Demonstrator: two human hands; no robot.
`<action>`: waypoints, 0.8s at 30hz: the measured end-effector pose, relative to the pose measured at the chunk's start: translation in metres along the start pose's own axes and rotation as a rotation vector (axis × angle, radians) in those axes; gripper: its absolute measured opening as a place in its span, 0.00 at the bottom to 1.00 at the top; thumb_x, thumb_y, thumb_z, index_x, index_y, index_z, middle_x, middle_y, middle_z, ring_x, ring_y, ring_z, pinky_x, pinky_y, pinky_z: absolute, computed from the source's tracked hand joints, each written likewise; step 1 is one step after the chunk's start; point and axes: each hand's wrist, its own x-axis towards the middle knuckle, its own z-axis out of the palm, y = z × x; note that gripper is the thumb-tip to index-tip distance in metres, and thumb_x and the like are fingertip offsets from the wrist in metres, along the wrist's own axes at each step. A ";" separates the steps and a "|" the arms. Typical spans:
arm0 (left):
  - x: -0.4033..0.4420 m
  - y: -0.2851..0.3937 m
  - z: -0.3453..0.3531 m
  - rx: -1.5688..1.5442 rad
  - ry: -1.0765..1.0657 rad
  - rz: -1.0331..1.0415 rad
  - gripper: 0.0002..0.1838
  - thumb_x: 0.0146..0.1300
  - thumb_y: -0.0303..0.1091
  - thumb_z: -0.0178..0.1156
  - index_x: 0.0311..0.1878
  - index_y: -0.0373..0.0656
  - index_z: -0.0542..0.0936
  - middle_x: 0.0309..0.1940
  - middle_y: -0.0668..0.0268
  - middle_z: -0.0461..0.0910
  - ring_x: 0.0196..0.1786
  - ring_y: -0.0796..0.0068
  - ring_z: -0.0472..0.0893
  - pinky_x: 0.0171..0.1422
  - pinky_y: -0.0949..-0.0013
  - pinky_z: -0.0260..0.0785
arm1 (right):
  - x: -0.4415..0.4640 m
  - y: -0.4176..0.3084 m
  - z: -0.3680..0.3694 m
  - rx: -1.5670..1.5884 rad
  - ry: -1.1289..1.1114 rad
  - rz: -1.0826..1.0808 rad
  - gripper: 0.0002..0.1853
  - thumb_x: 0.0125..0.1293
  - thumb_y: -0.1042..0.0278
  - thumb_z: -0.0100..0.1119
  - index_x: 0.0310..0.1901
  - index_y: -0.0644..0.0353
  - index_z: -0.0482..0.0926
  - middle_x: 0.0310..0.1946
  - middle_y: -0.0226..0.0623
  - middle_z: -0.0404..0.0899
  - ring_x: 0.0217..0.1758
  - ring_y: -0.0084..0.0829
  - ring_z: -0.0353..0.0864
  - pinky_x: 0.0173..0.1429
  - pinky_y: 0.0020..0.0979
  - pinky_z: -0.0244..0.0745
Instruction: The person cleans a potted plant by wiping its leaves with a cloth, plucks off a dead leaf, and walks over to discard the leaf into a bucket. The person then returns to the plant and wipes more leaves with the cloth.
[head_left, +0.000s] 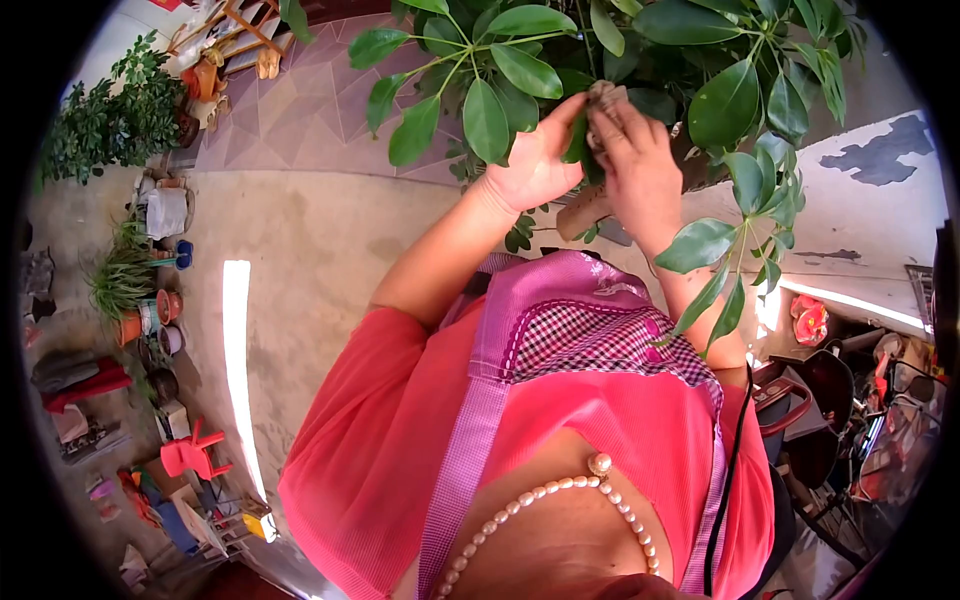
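A large potted plant with glossy green leaves (525, 70) fills the top of the head view. My left hand (535, 165) is raised among the foliage, palm partly showing. Its fingers are closed about a green leaf (577, 138), and some of them are hidden behind it. Beside it, my right hand (637, 165) has its fingers bent over a crumpled greyish cloth (604, 95), which is pressed against that same leaf. Just below the hands a brown, trunk-like piece (583, 212) shows, partly covered by my right hand.
Leafy stems (745, 235) hang in front of my right forearm. Along the left stand flowerpots (168, 305), a bushy plant (110, 110) and a small red chair (195, 452). Assorted household items (840, 400) crowd the lower right.
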 end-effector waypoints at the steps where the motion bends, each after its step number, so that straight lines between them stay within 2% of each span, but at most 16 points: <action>1: 0.003 -0.013 -0.001 -0.185 0.020 -0.007 0.33 0.67 0.55 0.43 0.65 0.38 0.61 0.65 0.55 0.64 0.66 0.56 0.65 0.73 0.55 0.53 | -0.009 -0.002 0.008 -0.062 -0.095 -0.024 0.29 0.47 0.77 0.60 0.56 0.49 0.75 0.56 0.34 0.71 0.52 0.40 0.72 0.50 0.37 0.75; 3: 0.003 -0.021 -0.004 -0.624 0.011 -0.036 0.36 0.65 0.58 0.43 0.66 0.37 0.61 0.66 0.54 0.63 0.66 0.55 0.64 0.72 0.53 0.53 | -0.022 -0.010 0.010 0.076 -0.023 -0.306 0.29 0.45 0.77 0.62 0.54 0.49 0.76 0.56 0.33 0.71 0.52 0.39 0.72 0.47 0.35 0.77; 5: 0.004 -0.031 -0.007 -1.017 -0.004 -0.084 0.38 0.63 0.60 0.43 0.65 0.37 0.62 0.66 0.54 0.62 0.67 0.55 0.64 0.72 0.52 0.53 | -0.030 -0.015 0.007 0.134 -0.082 -0.276 0.29 0.45 0.79 0.61 0.54 0.49 0.76 0.56 0.33 0.71 0.52 0.39 0.73 0.48 0.35 0.77; 7: 0.006 -0.041 -0.011 -1.429 -0.029 -0.200 0.39 0.63 0.62 0.43 0.65 0.37 0.62 0.66 0.53 0.62 0.67 0.55 0.64 0.72 0.52 0.53 | -0.019 -0.014 -0.005 0.144 -0.085 -0.091 0.30 0.45 0.80 0.60 0.55 0.50 0.76 0.57 0.34 0.71 0.53 0.40 0.73 0.49 0.35 0.76; 8: 0.006 -0.042 -0.012 -1.662 -0.047 -0.282 0.39 0.63 0.62 0.43 0.65 0.37 0.62 0.66 0.52 0.62 0.67 0.55 0.64 0.72 0.52 0.53 | -0.014 -0.002 -0.001 0.033 -0.101 -0.035 0.31 0.45 0.81 0.59 0.56 0.51 0.75 0.58 0.35 0.71 0.53 0.41 0.72 0.49 0.35 0.76; 10: 0.001 -0.026 -0.009 -0.818 -0.021 -0.119 0.39 0.62 0.61 0.44 0.65 0.37 0.63 0.66 0.52 0.62 0.67 0.55 0.63 0.72 0.52 0.53 | -0.001 0.002 -0.006 0.027 0.030 -0.056 0.31 0.46 0.80 0.58 0.57 0.51 0.74 0.59 0.35 0.70 0.52 0.41 0.72 0.49 0.35 0.76; 11: 0.000 -0.020 -0.009 -0.784 -0.013 -0.101 0.35 0.65 0.53 0.41 0.66 0.34 0.61 0.67 0.51 0.60 0.69 0.56 0.61 0.73 0.54 0.52 | 0.003 -0.003 -0.010 0.083 0.064 -0.054 0.30 0.47 0.80 0.58 0.57 0.51 0.73 0.59 0.34 0.69 0.52 0.41 0.72 0.50 0.35 0.76; 13: -0.001 -0.010 -0.009 -0.716 0.004 -0.066 0.26 0.70 0.37 0.34 0.67 0.30 0.58 0.69 0.50 0.56 0.71 0.57 0.57 0.75 0.58 0.49 | -0.009 -0.008 -0.005 0.000 -0.140 -0.071 0.30 0.47 0.79 0.58 0.56 0.51 0.74 0.58 0.34 0.69 0.52 0.40 0.72 0.50 0.35 0.76; 15: 0.008 -0.033 -0.015 -1.619 0.007 -0.185 0.29 0.71 0.41 0.28 0.67 0.28 0.56 0.71 0.49 0.52 0.73 0.55 0.52 0.77 0.57 0.44 | -0.031 -0.011 0.009 0.115 -0.046 -0.177 0.28 0.46 0.79 0.59 0.53 0.51 0.75 0.56 0.37 0.71 0.51 0.40 0.73 0.50 0.36 0.76; 16: 0.008 -0.042 -0.017 -1.687 0.054 -0.179 0.28 0.71 0.39 0.28 0.67 0.27 0.54 0.71 0.49 0.51 0.73 0.54 0.52 0.77 0.57 0.44 | -0.038 -0.008 0.015 0.225 -0.086 -0.200 0.26 0.46 0.80 0.58 0.52 0.52 0.77 0.55 0.39 0.72 0.50 0.42 0.74 0.50 0.37 0.76; 17: 0.008 -0.039 -0.018 -1.730 0.034 -0.175 0.29 0.71 0.40 0.29 0.67 0.27 0.54 0.71 0.49 0.51 0.73 0.54 0.52 0.77 0.56 0.44 | -0.042 -0.004 0.019 0.335 -0.125 -0.223 0.25 0.45 0.81 0.56 0.50 0.53 0.78 0.53 0.41 0.73 0.50 0.44 0.75 0.49 0.38 0.77; 19: 0.004 -0.028 -0.019 -1.816 0.005 -0.189 0.30 0.71 0.43 0.31 0.67 0.27 0.55 0.71 0.49 0.51 0.73 0.54 0.52 0.77 0.55 0.45 | -0.049 0.001 0.024 0.406 -0.225 -0.155 0.24 0.45 0.84 0.52 0.48 0.55 0.79 0.52 0.42 0.74 0.48 0.43 0.77 0.47 0.34 0.76; 20: 0.006 -0.023 -0.022 -1.652 -0.063 -0.172 0.32 0.71 0.47 0.36 0.66 0.28 0.57 0.70 0.49 0.54 0.72 0.55 0.56 0.75 0.54 0.48 | -0.049 0.004 0.024 0.439 -0.270 -0.126 0.24 0.45 0.85 0.50 0.47 0.55 0.80 0.52 0.43 0.75 0.47 0.42 0.78 0.46 0.32 0.76; 23: 0.009 -0.046 -0.027 -1.472 0.001 -0.237 0.39 0.60 0.59 0.52 0.64 0.37 0.65 0.67 0.50 0.60 0.69 0.44 0.58 0.69 0.43 0.56 | -0.038 0.013 0.002 0.680 -0.256 0.057 0.25 0.46 0.87 0.45 0.47 0.58 0.80 0.53 0.43 0.74 0.46 0.36 0.79 0.42 0.23 0.72; 24: 0.008 -0.052 -0.030 -1.269 0.017 -0.183 0.32 0.64 0.53 0.52 0.62 0.37 0.67 0.62 0.51 0.67 0.65 0.50 0.66 0.64 0.49 0.64 | -0.034 0.016 -0.004 0.743 -0.182 0.054 0.26 0.45 0.88 0.42 0.47 0.60 0.79 0.52 0.41 0.75 0.44 0.27 0.78 0.39 0.17 0.66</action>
